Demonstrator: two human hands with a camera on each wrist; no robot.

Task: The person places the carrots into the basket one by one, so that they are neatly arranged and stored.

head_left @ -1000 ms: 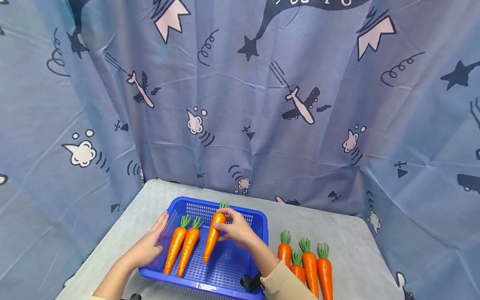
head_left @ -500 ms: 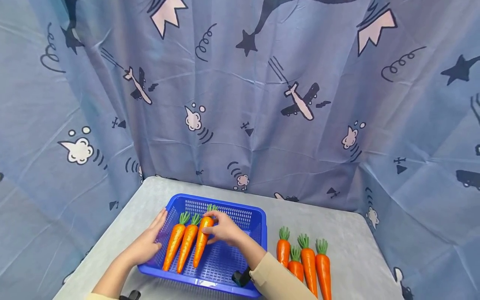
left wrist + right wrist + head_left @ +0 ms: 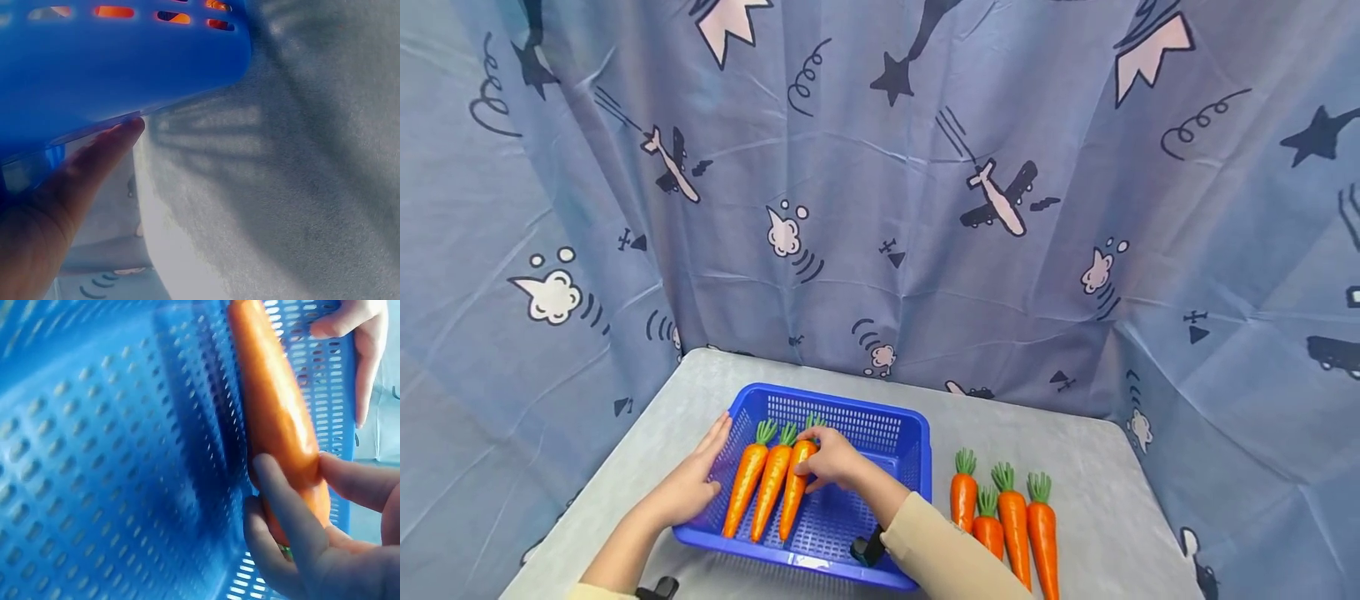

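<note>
Fingers (image 3: 289, 503) of our right hand (image 3: 837, 460) pinch a carrot (image 3: 793, 493) in the basket (image 3: 833, 518). Our straight-fingered left hand (image 3: 688, 490) touches the basket.

I'm seeing a creased blue curtain (image 3: 850, 167), printed with airplanes (image 3: 1000, 201) and dark stars (image 3: 892, 77), hanging behind and beside a pale grey surface (image 3: 1097, 475) that is catching shadows (image 3: 250, 187).

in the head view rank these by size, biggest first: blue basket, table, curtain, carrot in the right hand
1. curtain
2. table, partly covered
3. blue basket
4. carrot in the right hand, partly hidden by fingers
</note>
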